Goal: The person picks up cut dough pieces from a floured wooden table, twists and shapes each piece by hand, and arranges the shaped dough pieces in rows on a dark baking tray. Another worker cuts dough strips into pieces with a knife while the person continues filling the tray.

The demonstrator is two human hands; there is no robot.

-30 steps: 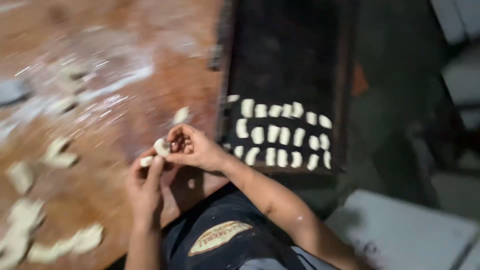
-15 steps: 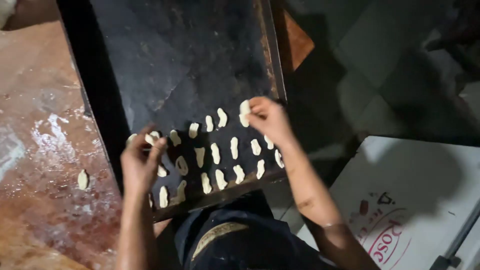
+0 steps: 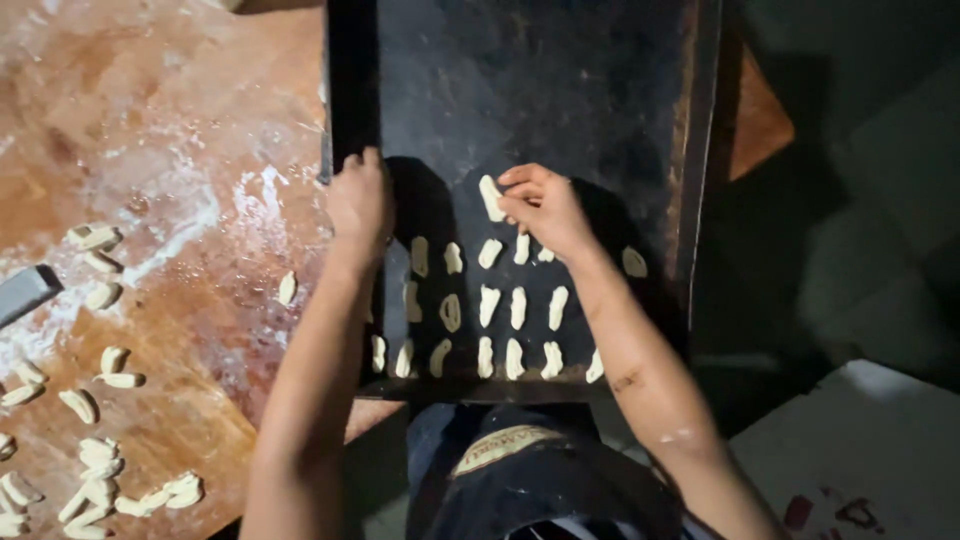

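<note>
We are in the laying-out step: our right hand (image 3: 545, 210) pinches a small dough piece (image 3: 490, 197) just above the rows of shaped pieces (image 3: 487, 305) on the dark baking tray (image 3: 520, 90), our left hand (image 3: 360, 200) curls loosely at its left edge, gripping nothing we can make out, and we judge the piece needs setting down in line
</note>
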